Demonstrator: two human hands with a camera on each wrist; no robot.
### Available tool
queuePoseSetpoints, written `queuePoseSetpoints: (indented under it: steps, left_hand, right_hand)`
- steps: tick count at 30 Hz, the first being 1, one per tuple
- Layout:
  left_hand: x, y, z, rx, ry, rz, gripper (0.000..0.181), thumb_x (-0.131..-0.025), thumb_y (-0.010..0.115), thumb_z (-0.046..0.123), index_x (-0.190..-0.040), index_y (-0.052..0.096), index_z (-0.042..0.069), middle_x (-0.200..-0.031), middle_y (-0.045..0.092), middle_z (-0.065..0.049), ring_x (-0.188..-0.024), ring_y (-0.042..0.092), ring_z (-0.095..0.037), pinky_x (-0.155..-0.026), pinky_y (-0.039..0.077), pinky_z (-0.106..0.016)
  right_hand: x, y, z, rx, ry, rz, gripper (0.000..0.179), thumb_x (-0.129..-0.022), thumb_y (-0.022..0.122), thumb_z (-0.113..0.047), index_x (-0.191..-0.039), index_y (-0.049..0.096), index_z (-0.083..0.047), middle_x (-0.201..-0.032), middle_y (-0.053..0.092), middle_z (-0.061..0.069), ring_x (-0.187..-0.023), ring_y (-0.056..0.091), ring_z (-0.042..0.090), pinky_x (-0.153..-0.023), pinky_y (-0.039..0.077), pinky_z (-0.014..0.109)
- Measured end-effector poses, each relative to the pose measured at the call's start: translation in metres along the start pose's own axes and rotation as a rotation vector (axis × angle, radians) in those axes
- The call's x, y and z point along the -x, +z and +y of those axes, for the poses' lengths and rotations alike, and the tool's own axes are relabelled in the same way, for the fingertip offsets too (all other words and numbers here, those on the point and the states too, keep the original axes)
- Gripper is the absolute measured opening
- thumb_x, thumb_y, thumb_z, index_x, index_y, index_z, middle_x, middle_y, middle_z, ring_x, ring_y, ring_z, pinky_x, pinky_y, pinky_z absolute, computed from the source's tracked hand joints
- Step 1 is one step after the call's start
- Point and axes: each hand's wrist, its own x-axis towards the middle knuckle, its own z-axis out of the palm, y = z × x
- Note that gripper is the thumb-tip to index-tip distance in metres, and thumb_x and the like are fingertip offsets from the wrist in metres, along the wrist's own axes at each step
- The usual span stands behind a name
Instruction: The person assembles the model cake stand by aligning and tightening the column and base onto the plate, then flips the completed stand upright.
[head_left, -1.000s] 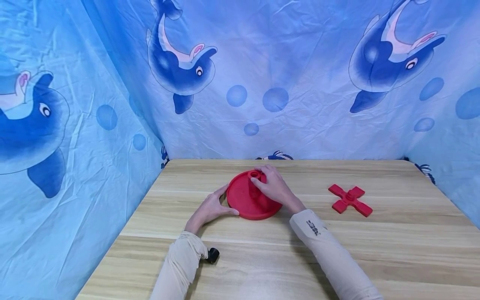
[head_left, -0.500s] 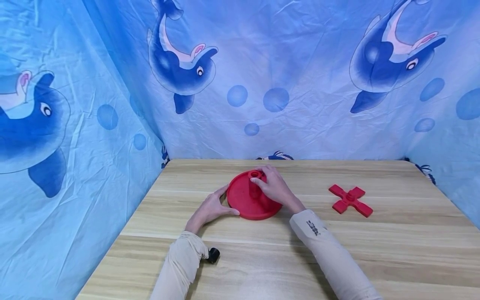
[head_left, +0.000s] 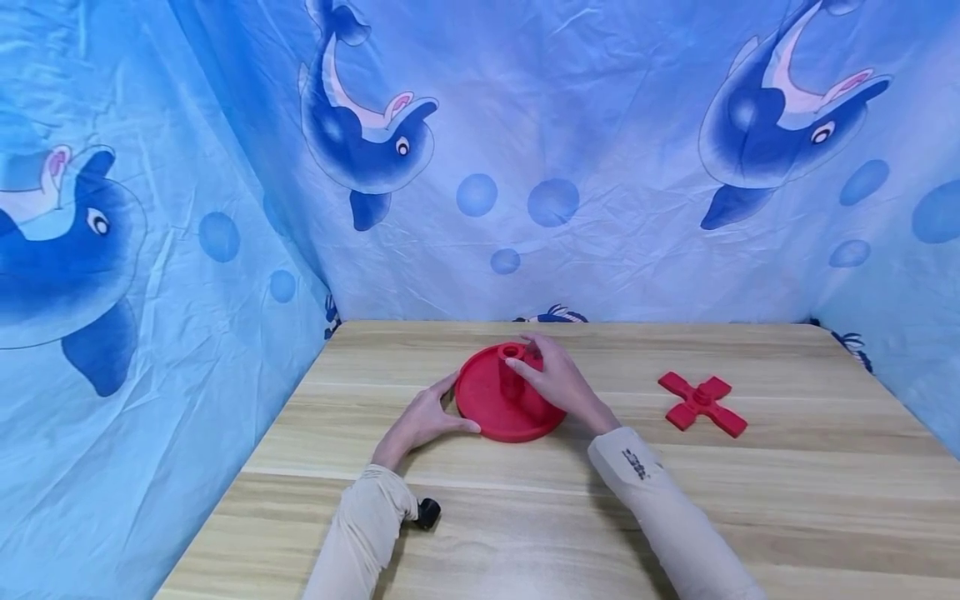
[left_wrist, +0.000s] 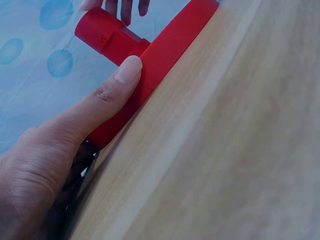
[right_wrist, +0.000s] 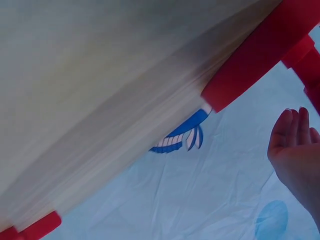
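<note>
A round red dish-like base (head_left: 480,402) with a raised rim lies on the table. Upright at its middle stands a red hollow post (head_left: 512,377); in the left wrist view small dark marks show on the post's side. My left hand (head_left: 422,419) holds the base at its left rim, thumb at the front and fingers farther back. Around the post's upper right, my right hand (head_left: 561,383) has its thumb and fingers spread. The right wrist view shows that hand's fingers (right_wrist: 292,127) loosely bent, with a gap between them and the post.
A flat red cross-shaped piece (head_left: 702,401) with a short central peg lies to the right on the wooden table (head_left: 510,517). A black object (head_left: 428,514) sits at the left cuff. Blue dolphin-printed cloth (head_left: 630,250) hangs behind and at both sides.
My right hand has loosened from the post, its fingers spreading and shifting slightly right. My left hand and the base stay in place.
</note>
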Motion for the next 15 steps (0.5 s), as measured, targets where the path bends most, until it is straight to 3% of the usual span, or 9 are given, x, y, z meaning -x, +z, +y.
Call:
queuePoseSetpoints:
  steps: [9,15]
  left_hand:
    - [0.0,0.0,0.002,0.024,0.001,0.008,0.112,-0.071,0.094,0.051,-0.161,0.039,0.013,-0.159,0.044,-0.012,-0.147,0.038,-0.033,-0.115,0.039,-0.054]
    - [0.001,0.0,0.003,0.019,0.012,0.008,0.112,-0.072,0.094,0.052,-0.161,0.038,0.013,-0.159,0.044,-0.012,-0.148,0.037,-0.034,-0.115,0.037,-0.055]
  right_hand:
    - [0.014,-0.024,0.014,0.011,0.031,-0.026,0.07,-0.094,0.079,-0.022,-0.154,0.045,-0.009,-0.133,0.058,0.015,-0.12,0.056,0.032,-0.085,0.061,0.046]
    - [0.026,-0.041,0.025,0.027,0.07,-0.04,0.07,-0.097,0.074,-0.029,-0.156,0.042,-0.009,-0.134,0.056,0.016,-0.122,0.054,0.036,-0.085,0.06,0.046]
